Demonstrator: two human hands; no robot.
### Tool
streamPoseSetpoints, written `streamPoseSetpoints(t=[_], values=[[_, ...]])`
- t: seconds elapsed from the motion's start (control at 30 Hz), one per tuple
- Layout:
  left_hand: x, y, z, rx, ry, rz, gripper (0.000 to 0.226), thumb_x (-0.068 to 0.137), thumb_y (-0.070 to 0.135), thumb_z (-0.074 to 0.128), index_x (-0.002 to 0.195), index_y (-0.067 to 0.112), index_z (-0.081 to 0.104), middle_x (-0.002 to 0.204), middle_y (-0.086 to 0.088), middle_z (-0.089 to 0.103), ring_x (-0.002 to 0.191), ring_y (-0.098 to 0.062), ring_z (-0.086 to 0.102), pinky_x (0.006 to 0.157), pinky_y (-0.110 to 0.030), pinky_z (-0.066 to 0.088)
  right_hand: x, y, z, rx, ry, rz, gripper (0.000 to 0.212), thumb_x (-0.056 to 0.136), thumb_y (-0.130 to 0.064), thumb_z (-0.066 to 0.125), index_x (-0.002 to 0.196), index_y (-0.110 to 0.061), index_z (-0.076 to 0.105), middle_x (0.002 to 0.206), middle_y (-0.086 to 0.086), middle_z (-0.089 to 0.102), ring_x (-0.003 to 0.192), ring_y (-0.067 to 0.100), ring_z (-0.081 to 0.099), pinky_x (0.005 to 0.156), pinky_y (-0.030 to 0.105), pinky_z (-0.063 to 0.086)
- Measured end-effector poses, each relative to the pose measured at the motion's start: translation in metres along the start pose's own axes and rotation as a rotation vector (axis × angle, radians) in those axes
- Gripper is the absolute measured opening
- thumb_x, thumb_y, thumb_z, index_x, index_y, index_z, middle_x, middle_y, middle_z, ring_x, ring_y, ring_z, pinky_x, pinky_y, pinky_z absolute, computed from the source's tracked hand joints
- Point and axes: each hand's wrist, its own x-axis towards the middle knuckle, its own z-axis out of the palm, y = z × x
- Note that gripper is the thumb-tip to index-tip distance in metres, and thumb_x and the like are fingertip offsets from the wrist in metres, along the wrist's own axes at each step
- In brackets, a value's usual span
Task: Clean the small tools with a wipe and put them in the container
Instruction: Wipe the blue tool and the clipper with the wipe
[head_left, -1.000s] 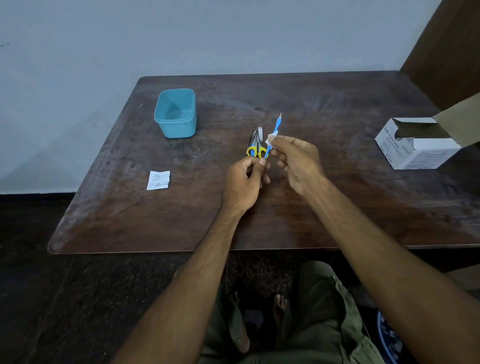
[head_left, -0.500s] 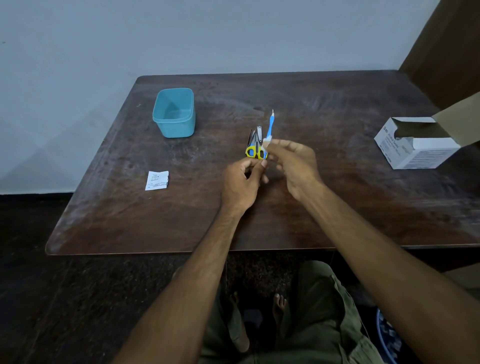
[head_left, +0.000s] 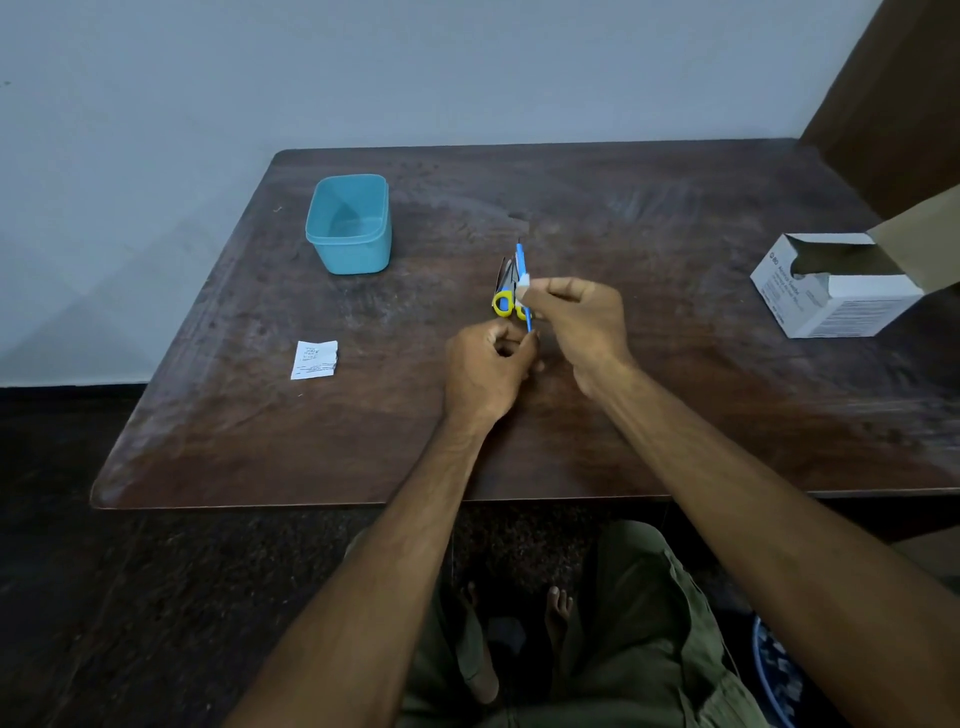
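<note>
My left hand (head_left: 488, 371) pinches the lower end of a thin blue tool (head_left: 521, 265), which stands nearly upright over the table. My right hand (head_left: 579, 322) presses a small white wipe (head_left: 523, 287) around the tool's shaft, about halfway up. Behind the tool, small scissors with yellow handles (head_left: 503, 299) lie on the dark wooden table (head_left: 675, 415), partly hidden by my fingers. The teal plastic container (head_left: 349, 226) sits open and empty at the far left of the table, well apart from both hands.
A torn white wipe packet (head_left: 314, 359) lies on the table left of my hands. An open white cardboard box (head_left: 831, 291) stands at the right edge. A wall runs behind the table; my knees and feet show below its front edge.
The blue tool has tilted from leaning right to nearly upright. My right hand with the wipe has slid along its shaft. The left hand has held its grip on the lower end.
</note>
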Motion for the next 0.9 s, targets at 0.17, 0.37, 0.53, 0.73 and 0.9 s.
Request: streamPoseSetpoints(t=[0.17,0.37,0.53,0.73,0.9], values=[[0.000,-0.001,0.001,0.091,-0.037,0.026,0.022,0.088,0.018,0.065,0.066,0.013,0.066,0.058,0.003,0.070,0.046,-0.002,0.058,0.055,-0.023,0.049,0.014,-0.017,0.000,0.016,0.081,-0.052,0.012,0.079,-0.004,0.074,0.071,-0.012,0.069,0.051,-0.010,0.062,0.043,-0.005,0.053,0.050,0.013,0.044],[0.000,-0.003,-0.001,0.141,-0.048,0.059,0.023,0.087,0.017,0.064,0.065,0.019,0.066,0.056,0.007,0.068,0.049,0.001,0.059,0.057,-0.023,0.048,0.007,0.002,0.002,-0.077,0.074,-0.037,0.006,0.078,-0.008,0.075,0.076,-0.013,0.072,0.065,-0.004,0.068,0.051,-0.002,0.058,0.053,0.015,0.048],[0.000,-0.001,0.000,0.175,-0.109,0.070,0.025,0.091,0.022,0.060,0.068,0.015,0.068,0.059,0.010,0.069,0.049,0.001,0.058,0.059,-0.025,0.050,0.016,-0.019,0.002,0.023,0.121,-0.037,0.006,0.078,-0.003,0.074,0.082,-0.006,0.071,0.057,-0.005,0.061,0.040,-0.006,0.051,0.045,0.010,0.041],[-0.002,0.001,-0.002,0.272,-0.123,0.127,0.024,0.095,0.028,0.050,0.075,0.023,0.063,0.060,0.012,0.063,0.058,-0.003,0.060,0.065,-0.031,0.052,0.019,-0.016,-0.002,0.071,0.037,0.018,0.010,0.080,-0.010,0.076,0.075,-0.013,0.068,0.055,-0.009,0.063,0.044,-0.005,0.054,0.044,0.009,0.040],[-0.002,0.002,-0.002,0.312,-0.136,0.140,0.023,0.094,0.037,0.043,0.075,0.031,0.056,0.059,0.011,0.058,0.060,-0.010,0.058,0.065,-0.034,0.050,0.017,-0.006,-0.011,-0.001,-0.007,0.026,0.008,0.078,-0.015,0.078,0.075,-0.016,0.071,0.075,0.004,0.067,0.065,0.009,0.056,0.045,0.009,0.041]])
